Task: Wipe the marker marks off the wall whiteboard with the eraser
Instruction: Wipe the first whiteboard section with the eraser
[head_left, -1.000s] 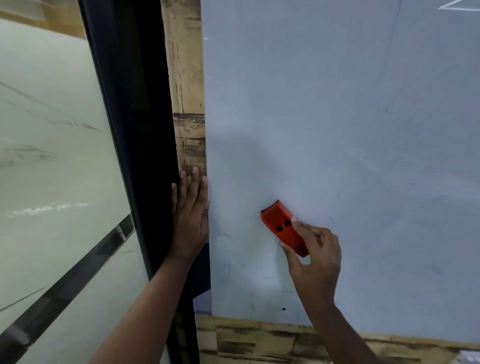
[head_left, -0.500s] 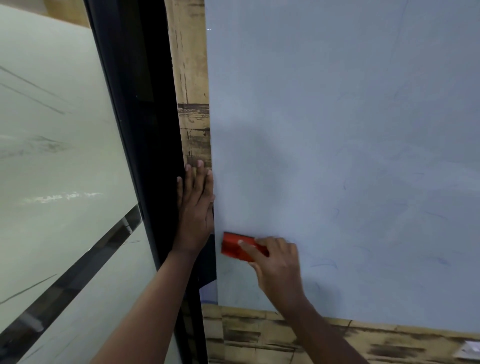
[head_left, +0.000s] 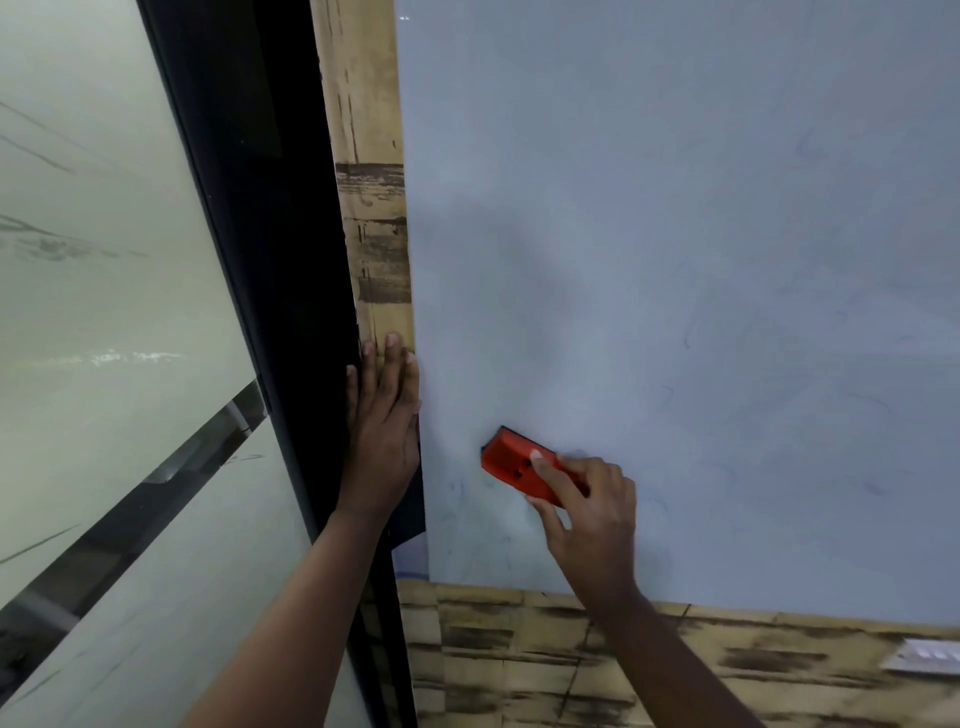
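Note:
The pale grey whiteboard (head_left: 675, 260) fills the right of the view, with faint blue marker smears low down and on its right part. My right hand (head_left: 587, 514) grips a red eraser (head_left: 511, 460) and presses it flat against the board near the lower left corner, the eraser tilted down to the right. My left hand (head_left: 384, 421) lies flat with straight fingers on the wooden strip at the board's left edge, palm against the wall.
A dark door frame (head_left: 270, 260) and frosted glass pane (head_left: 104, 260) stand to the left. Wood-patterned wall (head_left: 519, 665) runs below the board, with a white switch plate (head_left: 924, 657) at the lower right.
My right hand swept the eraser left and down to the board's left edge, then back right and slightly up. My left hand stayed flat on the wooden strip.

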